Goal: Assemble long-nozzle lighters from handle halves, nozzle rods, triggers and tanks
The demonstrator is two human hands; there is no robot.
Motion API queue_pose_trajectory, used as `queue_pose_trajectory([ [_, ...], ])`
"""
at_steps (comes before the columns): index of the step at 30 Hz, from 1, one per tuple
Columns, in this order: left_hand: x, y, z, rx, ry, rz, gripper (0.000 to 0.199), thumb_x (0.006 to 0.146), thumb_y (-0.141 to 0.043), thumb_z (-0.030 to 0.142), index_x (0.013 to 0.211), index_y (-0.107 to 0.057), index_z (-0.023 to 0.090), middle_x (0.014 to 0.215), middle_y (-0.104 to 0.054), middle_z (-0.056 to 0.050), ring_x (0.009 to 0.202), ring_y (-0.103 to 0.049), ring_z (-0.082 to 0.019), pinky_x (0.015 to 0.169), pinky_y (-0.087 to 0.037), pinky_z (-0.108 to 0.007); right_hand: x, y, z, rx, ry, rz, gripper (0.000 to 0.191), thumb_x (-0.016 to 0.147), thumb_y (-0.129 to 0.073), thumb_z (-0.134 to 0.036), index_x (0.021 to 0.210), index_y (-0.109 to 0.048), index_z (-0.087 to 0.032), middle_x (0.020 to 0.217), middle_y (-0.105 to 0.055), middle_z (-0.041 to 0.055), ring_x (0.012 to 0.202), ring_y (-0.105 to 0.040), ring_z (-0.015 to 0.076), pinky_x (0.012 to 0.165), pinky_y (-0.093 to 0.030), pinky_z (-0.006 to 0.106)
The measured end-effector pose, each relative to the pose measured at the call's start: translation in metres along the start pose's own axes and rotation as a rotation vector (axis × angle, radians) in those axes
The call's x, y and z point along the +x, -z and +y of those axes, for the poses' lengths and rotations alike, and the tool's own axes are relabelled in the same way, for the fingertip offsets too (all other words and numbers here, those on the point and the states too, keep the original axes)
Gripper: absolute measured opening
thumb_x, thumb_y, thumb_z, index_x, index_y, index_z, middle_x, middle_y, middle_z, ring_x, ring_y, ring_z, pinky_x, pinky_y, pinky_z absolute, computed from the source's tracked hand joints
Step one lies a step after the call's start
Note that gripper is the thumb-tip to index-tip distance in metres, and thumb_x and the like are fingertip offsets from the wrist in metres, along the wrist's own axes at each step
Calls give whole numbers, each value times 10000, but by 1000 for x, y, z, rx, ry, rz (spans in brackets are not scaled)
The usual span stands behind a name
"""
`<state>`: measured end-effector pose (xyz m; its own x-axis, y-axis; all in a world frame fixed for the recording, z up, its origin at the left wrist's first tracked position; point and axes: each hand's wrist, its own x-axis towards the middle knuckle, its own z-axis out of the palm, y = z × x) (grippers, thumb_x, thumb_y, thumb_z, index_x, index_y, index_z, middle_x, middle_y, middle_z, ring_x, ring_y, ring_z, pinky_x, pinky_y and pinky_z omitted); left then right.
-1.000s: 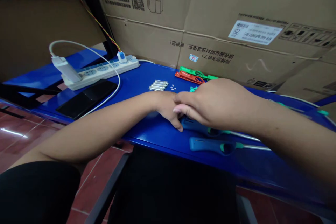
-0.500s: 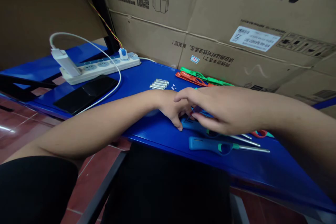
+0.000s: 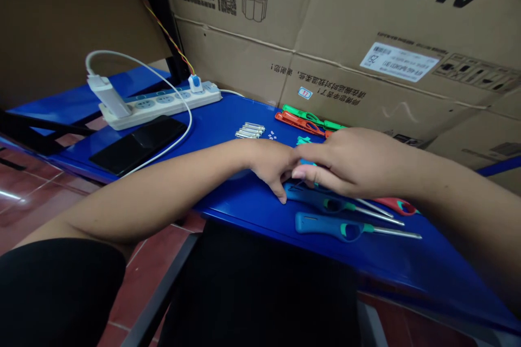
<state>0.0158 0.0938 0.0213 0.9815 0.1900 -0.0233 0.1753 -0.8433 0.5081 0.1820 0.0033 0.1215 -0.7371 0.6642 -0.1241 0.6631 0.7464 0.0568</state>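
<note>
My left hand (image 3: 274, 165) is bent over the blue table, its thumb down beside the handle of a blue lighter (image 3: 313, 198). What its fingers hold, if anything, is hidden. My right hand (image 3: 342, 165) meets it from the right, thumb and forefinger close together at the left fingers; anything between them is too small to tell. A second blue lighter (image 3: 329, 226) with a metal tube lies nearer the front edge. Small teal pieces (image 3: 304, 141) lie just behind the hands. Part of a red lighter (image 3: 399, 205) shows beyond my right wrist.
Silver cylinders (image 3: 249, 130) and tiny white bits (image 3: 272, 135) lie behind my left wrist. Green (image 3: 303, 114) and orange (image 3: 299, 122) casings rest by the large carton (image 3: 252, 49). A black phone (image 3: 138, 143), white cable (image 3: 189, 114) and power strip (image 3: 163, 105) are at left.
My right hand has shifted slightly up, its thumb and forefinger now meeting my left fingers. The teal pieces behind the hands show more. The whole view has moved a little.
</note>
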Motion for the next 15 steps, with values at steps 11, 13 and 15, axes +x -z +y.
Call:
queue_pose_trajectory([
  [11, 1, 1, -1, -2, -48, -70, 495, 697, -830, 445, 1149, -727, 272, 683, -681, 21, 611, -557, -148, 618, -413, -250, -2, -4, 2, 29, 23, 57, 262, 974, -431, -366, 954, -644, -214, 710, -663, 32, 602, -546, 170, 557, -289, 286],
  [13, 1, 1, -2, -21, -69, -75, 489, 697, -834, 437, 1144, -731, 267, 693, -683, 18, 605, -554, -144, 615, -414, -251, -2, -4, 2, 93, 87, 37, 211, 945, -467, -323, 1024, -634, -221, 833, -700, 45, 676, -579, 177, 588, -328, 285],
  [15, 1, 1, -1, -17, -80, -80, 473, 692, -835, 446, 1113, -738, 253, 701, -683, 13, 604, -557, -146, 607, -410, -256, -2, -4, 3, 87, 64, 24, 225, 917, -510, -342, 1060, -629, -216, 862, -706, 56, 681, -582, 183, 592, -338, 287],
])
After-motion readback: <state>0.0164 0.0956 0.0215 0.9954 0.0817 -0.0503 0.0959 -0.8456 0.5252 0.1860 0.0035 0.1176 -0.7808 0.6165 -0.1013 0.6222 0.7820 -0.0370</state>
